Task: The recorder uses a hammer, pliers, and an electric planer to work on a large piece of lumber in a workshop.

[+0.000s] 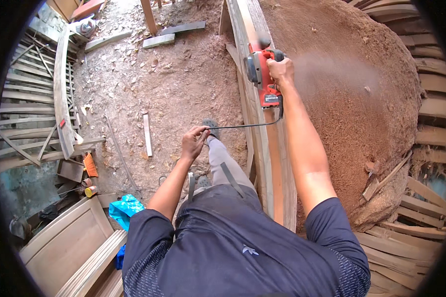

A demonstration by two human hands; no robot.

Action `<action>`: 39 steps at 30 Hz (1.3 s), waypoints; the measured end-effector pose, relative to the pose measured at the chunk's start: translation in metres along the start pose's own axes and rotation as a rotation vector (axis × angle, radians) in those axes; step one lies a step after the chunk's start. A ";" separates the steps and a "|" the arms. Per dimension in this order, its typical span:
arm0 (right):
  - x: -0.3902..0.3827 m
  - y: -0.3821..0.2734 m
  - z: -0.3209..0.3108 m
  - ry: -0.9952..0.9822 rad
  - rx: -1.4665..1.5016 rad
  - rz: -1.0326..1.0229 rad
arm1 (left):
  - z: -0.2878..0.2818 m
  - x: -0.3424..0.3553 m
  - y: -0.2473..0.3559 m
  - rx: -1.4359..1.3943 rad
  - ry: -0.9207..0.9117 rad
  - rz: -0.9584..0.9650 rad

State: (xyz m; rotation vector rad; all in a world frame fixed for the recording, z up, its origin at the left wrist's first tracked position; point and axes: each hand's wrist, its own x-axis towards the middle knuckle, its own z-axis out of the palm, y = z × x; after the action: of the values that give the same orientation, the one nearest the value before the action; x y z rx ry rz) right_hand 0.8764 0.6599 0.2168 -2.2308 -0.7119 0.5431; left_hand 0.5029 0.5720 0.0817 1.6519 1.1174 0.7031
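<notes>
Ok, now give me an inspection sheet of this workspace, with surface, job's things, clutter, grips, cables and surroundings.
Surface: long wooden beam
Job's things: red-and-black electric planer on the beam
Clutter: heap of brown wood shavings to the right; pale wood strip to the left
Grips: right grip closed on planer; left grip pinching power cord
Cables: dark cord crosses from planer's rear to left grip
Surroundings: stacked boards far right

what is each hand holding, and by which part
The right hand grips the red and black power planer by its handle; the left hand pinches the thin black cord well away from the planer.
</notes>
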 end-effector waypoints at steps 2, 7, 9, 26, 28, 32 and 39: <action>0.012 -0.012 0.003 -0.015 0.062 -0.015 | 0.002 0.019 -0.002 -0.020 0.002 -0.007; 0.053 -0.027 0.017 -0.061 -0.050 0.043 | 0.007 0.058 0.000 -0.035 -0.014 -0.015; 0.066 -0.035 0.027 0.002 -0.055 -0.047 | 0.004 0.071 0.002 -0.081 0.018 -0.056; 0.188 -0.100 0.080 0.008 0.048 -0.107 | 0.020 0.171 -0.002 -0.010 0.119 -0.138; 0.201 -0.105 0.082 -0.003 0.051 -0.088 | 0.028 0.182 -0.002 -0.032 0.144 -0.156; 0.219 -0.135 0.091 -0.094 -0.028 0.000 | 0.033 0.204 -0.002 -0.038 0.181 -0.268; 0.285 -0.143 0.120 -0.009 -0.087 -0.115 | 0.052 0.245 0.003 0.001 0.275 -0.207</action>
State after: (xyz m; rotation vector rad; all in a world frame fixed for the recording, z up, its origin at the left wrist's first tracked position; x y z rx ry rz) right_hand 0.9780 0.9843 0.1970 -2.2525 -0.8773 0.4733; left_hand 0.6477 0.7746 0.0518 1.4429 1.4610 0.8091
